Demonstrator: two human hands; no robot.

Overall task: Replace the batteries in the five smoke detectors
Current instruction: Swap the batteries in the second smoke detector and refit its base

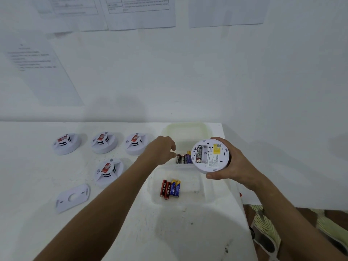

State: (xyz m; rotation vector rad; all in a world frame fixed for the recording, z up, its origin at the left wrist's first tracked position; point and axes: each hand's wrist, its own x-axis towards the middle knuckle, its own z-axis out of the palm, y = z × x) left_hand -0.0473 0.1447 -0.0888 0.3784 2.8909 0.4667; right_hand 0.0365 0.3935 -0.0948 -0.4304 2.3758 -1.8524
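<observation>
White smoke detector point(210, 159) bears a yellow label point(216, 149); red, blue batteries point(170, 188).

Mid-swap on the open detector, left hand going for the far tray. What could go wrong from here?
1. Two trays hold loose batteries, far and near; old and new could get mixed.
2. The detector sits tilted in the right hand with its bay open, so the seated cell may slip out.
3. The loose backplate could get left off.

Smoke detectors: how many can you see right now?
5. Three sit in a back row on the table, one lies in front of them, and one is held underside-up in the right hand. None seems hidden.
</observation>
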